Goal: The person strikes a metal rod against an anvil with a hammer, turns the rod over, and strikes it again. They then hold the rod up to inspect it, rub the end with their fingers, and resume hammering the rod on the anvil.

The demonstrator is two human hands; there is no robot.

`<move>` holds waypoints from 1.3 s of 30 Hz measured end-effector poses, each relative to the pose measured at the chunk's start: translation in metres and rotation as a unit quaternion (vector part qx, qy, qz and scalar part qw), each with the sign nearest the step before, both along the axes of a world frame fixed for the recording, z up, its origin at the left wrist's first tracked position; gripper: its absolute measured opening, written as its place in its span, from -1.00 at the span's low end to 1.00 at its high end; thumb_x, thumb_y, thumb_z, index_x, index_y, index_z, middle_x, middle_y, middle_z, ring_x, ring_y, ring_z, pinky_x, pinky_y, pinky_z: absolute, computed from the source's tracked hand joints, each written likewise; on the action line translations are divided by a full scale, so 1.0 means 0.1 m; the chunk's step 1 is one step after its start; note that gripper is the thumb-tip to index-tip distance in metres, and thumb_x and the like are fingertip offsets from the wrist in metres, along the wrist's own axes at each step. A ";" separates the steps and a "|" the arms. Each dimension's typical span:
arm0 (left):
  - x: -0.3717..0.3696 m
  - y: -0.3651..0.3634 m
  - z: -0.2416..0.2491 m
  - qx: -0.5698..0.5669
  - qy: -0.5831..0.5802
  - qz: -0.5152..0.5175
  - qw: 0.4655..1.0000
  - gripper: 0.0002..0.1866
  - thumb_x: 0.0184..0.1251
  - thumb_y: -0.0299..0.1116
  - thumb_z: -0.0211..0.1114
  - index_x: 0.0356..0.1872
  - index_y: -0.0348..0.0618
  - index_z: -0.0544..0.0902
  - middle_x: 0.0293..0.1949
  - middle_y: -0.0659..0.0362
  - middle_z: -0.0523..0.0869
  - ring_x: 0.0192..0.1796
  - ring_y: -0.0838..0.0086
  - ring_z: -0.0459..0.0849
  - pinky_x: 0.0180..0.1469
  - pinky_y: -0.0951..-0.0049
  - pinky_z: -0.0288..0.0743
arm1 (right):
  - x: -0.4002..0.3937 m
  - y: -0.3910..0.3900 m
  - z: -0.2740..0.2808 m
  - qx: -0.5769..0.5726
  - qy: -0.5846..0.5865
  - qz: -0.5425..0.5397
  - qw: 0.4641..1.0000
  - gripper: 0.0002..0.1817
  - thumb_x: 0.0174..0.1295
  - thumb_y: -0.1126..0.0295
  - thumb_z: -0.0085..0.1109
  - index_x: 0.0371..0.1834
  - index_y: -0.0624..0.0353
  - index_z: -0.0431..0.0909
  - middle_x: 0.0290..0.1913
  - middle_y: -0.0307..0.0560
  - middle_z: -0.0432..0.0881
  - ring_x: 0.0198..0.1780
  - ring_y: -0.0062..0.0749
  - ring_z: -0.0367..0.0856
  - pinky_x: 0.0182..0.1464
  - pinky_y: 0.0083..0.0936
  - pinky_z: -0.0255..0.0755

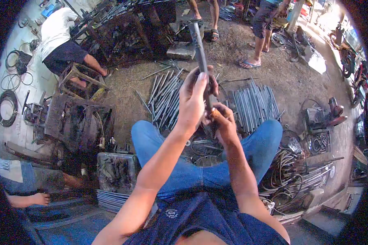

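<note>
A long dark metal rod (200, 53) rises from between my hands, tilted slightly and pointing away from me. My left hand (193, 98) is wrapped round its middle, thumb lying along it. Lower down, my right hand (225, 119) is closed on the rod's near end; its fingers partly hide that end. Beyond my left hand lies a loose pile of metal rods (163, 96) on the dirt floor. A tidier stack of grey rods (255, 107) lies to the right, past my right hand. Between my knees are dark metal parts (206, 147), partly covered by my hands.
A person in a white shirt (59, 32) sits by a wooden stool (80, 79). Legs of others (262, 38) stand ahead. At lower left is another person's hand (41, 199). A machine with a disc (335, 112) and bent rods (290, 167) lie right.
</note>
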State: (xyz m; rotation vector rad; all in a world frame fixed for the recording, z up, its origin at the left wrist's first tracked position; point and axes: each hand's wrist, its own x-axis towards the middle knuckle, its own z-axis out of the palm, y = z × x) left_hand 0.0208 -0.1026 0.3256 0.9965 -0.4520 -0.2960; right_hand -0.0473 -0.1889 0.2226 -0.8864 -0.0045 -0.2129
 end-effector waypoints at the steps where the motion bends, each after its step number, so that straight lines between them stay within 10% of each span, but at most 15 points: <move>1: 0.00 0.02 0.03 -0.004 -0.011 -0.013 1.000 -0.72 0.47 -0.34 0.02 0.03 -0.32 0.50 -0.30 0.13 0.62 -0.31 0.49 0.59 -0.18 0.49 0.49 | 0.01 0.01 -0.02 0.019 0.003 -0.005 1.000 -0.75 0.27 0.36 0.14 -0.13 0.34 0.52 -0.37 -0.20 0.56 -0.38 -0.58 0.50 -0.30 -0.62 0.39; 27: -0.09 0.04 0.16 0.049 -0.049 0.002 0.998 -0.71 0.44 -0.36 0.10 0.03 -0.35 0.53 -0.25 0.09 0.67 -0.25 0.47 0.66 -0.11 0.48 0.53 | -0.07 0.00 -0.01 0.039 -0.022 0.077 0.996 -0.57 0.31 0.12 0.08 -0.07 0.36 0.44 -0.46 -0.15 0.47 -0.53 -0.60 0.34 -0.48 -0.59 0.25; 39: -0.11 0.03 0.13 0.073 -0.041 0.049 0.995 -0.76 0.36 -0.39 0.21 -0.05 -0.33 0.57 -0.30 0.15 0.67 -0.30 0.55 0.62 -0.18 0.52 0.49 | -0.08 0.05 -0.01 0.074 -0.030 0.027 0.996 -0.71 0.26 0.36 0.18 -0.04 0.22 0.40 -0.38 -0.19 0.51 -0.48 -0.62 0.42 -0.47 -0.62 0.33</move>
